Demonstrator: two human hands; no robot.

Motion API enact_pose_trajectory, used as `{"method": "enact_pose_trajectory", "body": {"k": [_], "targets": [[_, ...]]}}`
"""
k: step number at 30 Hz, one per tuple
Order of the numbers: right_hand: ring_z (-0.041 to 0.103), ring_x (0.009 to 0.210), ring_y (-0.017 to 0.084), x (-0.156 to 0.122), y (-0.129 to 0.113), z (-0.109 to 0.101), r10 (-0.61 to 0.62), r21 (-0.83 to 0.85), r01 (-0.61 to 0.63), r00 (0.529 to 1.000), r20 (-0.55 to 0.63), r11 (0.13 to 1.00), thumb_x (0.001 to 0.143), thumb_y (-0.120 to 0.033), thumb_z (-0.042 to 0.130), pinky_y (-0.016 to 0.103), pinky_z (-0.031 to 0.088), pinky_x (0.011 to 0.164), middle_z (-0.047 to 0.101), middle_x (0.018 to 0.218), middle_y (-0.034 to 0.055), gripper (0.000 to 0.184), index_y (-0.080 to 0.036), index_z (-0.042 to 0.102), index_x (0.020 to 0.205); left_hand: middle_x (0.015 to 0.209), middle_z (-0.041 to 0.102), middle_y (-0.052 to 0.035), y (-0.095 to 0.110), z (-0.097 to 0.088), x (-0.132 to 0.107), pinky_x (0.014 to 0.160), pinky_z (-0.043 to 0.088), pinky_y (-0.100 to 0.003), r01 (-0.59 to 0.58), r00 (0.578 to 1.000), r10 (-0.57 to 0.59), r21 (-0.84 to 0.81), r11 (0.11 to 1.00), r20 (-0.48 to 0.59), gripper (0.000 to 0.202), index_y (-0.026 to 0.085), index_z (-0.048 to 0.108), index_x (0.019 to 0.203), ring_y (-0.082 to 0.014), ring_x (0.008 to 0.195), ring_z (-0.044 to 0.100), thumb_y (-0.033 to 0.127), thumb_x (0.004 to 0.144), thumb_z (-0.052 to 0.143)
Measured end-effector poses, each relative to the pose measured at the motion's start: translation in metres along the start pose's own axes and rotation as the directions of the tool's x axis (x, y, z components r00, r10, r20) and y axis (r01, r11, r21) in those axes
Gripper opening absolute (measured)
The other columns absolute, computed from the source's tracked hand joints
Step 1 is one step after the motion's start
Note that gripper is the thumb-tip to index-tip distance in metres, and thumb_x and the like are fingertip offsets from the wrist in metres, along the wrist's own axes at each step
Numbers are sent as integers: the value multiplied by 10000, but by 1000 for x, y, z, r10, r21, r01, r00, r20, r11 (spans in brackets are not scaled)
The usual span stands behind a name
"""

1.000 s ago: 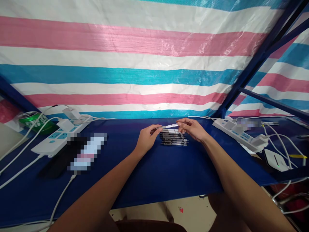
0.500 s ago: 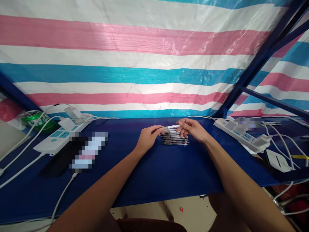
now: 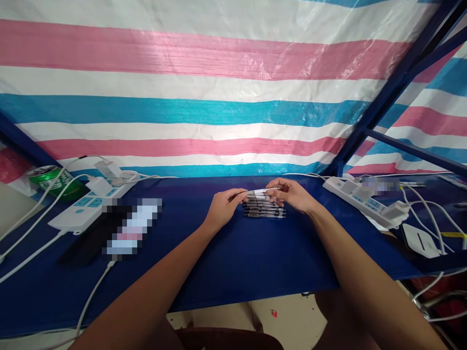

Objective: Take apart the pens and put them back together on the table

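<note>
Left grip is closed on one end of a white-barrelled pen, which is pinched between thumb and fingers. Right grip is curled in at the pen's other end, but whether that end is gripped or only steadied cannot be told. The pen is held level between the two hands, just above a row of pens and parallel to it, apparently so that it is kept in line with them. That row is laid side by side on the blue cloth-covered desk, directly below and between the hands, its dark-tipped pens all lying the same way. Both forearms are angled in from either side, so that the row appears to be left largely uncovered. Two white power strips are placed towards the desk's ends, well apart from the hands, and their white cables are routed along the sides, so neither hand is seen to be obstructed. A green drink can lies beyond the left strip, and a white router sits near the right one. Striped tarpaulin is hung behind the desk on a blue metal frame.
</note>
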State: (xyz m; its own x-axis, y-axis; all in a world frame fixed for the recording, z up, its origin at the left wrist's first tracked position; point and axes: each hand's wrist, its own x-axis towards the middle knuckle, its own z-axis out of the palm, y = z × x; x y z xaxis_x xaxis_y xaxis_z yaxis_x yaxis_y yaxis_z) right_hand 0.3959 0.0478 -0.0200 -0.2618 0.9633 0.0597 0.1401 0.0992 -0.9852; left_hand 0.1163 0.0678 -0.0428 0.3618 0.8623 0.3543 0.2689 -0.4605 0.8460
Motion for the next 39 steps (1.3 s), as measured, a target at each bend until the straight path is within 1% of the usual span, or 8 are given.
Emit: {"method": "enact_pose_trajectory", "body": {"k": [5, 11, 16, 19, 23, 30, 34, 39], "targets": [[626, 613, 160, -1, -1, 0, -1, -11, 0, 1000, -16, 1000, 830, -585, 852, 286, 426, 480, 795, 909, 63, 431, -233, 731, 1045, 995, 835, -32, 1, 0, 0, 918, 620, -364, -1, 1000, 1, 7, 1000, 4, 345, 234, 813, 1181, -238, 936, 776, 460, 1034, 598], [571, 597, 143, 0, 1, -1, -35, -48, 33, 999, -35, 998, 831, -566, 859, 303, 459, 527, 774, 869, 38, 396, -246, 764, 1043, 992, 835, -29, 1, 0, -1, 931, 616, -369, -8, 1000, 8, 16, 1000, 2, 326, 242, 816, 1173, -239, 945, 780, 449, 1032, 608], [514, 544, 129, 0, 0, -2, -4, -34, 3, 1000, -11, 999, 869, -573, 821, 294, 399, 478, 742, 804, 30, 371, -244, 758, 1028, 997, 835, -31, 2, 0, 0, 943, 612, -375, 1, 1000, -1, 8, 1000, 0, 318, 235, 815, 1179, -237, 953, 779, 430, 1033, 610], [545, 594, 131, -1, -1, -2, -34, -51, 33, 999, -17, 998, 825, -531, 873, 299, 439, 518, 766, 918, 41, 381, -248, 762, 1055, 1001, 836, -31, 3, 0, 0, 947, 613, -382, 5, 1000, -5, 3, 1000, 3, 315, 237, 813, 1185, -237, 953, 779, 424, 1032, 611], [533, 558, 130, -2, -3, -2, 14, -32, -14, 1000, 2, 999, 882, -578, 806, 282, 399, 485, 736, 783, 28, 379, -233, 754, 1030, 1000, 836, -35, 2, 0, -1, 946, 615, -384, 9, 1000, -9, -3, 1000, 7, 312, 235, 813, 1182, -240, 957, 781, 425, 1029, 618], [597, 632, 151, -1, -1, -2, 16, -23, -16, 1000, 24, 1000, 862, -588, 819, 284, 424, 514, 777, 875, 57, 394, -221, 766, 992, 1007, 835, -33, 0, 0, -1, 936, 600, -364, 11, 1000, -11, -9, 1000, 5, 319, 229, 810, 1190, -231, 957, 773, 430, 1033, 619], [619, 715, 163, 2, 2, -5, -81, -34, 81, 997, -1, 996, 767, -505, 915, 317, 486, 601, 782, 1014, 62, 342, -223, 782, 909, 1011, 834, -31, 0, 1, -1, 921, 586, -341, 19, 1000, -19, 3, 1000, 12, 325, 233, 809, 1188, -227, 974, 772, 445, 1034, 618], [691, 929, 228, 2, 3, -7, -156, -77, 154, 988, -19, 985, 796, -450, 894, 379, 549, 802, 776, 1075, 73, 258, -224, 790, 864, 960, 823, -30, 2, 2, -1, 836, 565, -306, 12, 1000, -13, 34, 999, 13, 335, 220, 811, 1128, -214, 912, 765, 480, 1027, 626]]}}
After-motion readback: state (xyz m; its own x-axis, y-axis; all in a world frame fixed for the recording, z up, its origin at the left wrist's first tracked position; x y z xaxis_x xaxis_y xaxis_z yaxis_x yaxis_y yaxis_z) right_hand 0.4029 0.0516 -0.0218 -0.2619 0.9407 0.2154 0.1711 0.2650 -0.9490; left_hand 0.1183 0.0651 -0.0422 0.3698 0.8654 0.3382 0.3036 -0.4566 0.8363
